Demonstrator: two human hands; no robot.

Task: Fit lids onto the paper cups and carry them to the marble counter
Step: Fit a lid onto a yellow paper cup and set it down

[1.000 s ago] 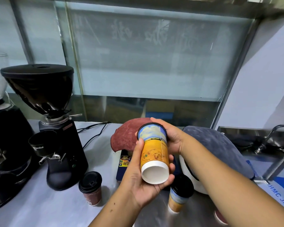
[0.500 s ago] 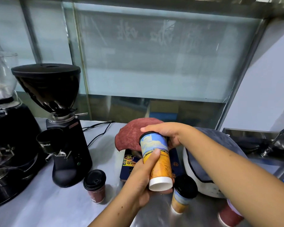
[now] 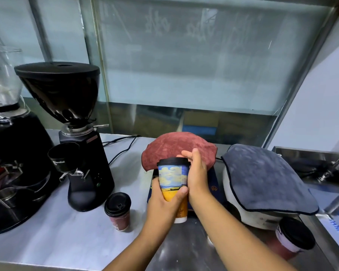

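Half a second ago the paper cup [image 3: 172, 179] lay tilted between the hands with its white base turned toward the camera; now it stands upright in front of the person, lid uppermost. The left hand [image 3: 164, 204] grips the lower half, thumb curled across the front and the other fingers wrapped round the back. The right hand [image 3: 197, 173], which earlier capped the top, now lies along the cup's right side with fairly straight fingers, their tips rising beside the rim. The cup's white base sits low over the steel counter [image 3: 47, 235] - whether it touches cannot be told. It is tall, printed with blue sky and pale clouds above a yellow-orange field, and its black lid [image 3: 173, 161] looks level on the rim. To the left, apart from the hands, a small maroon cup [image 3: 118, 212] stands lidded on the counter; at the lower right another lidded cup [image 3: 294, 239] sits near the edge. Just behind the hands lies a dark blue box [image 3: 213, 184] - a red cloth [image 3: 174, 146] is draped above it, and a grey-blue cloth [image 3: 262, 177] covers a white appliance to the right. A black coffee grinder [image 3: 82, 153] stands at the left, with a frosted glass panel [image 3: 184, 65] behind everything.
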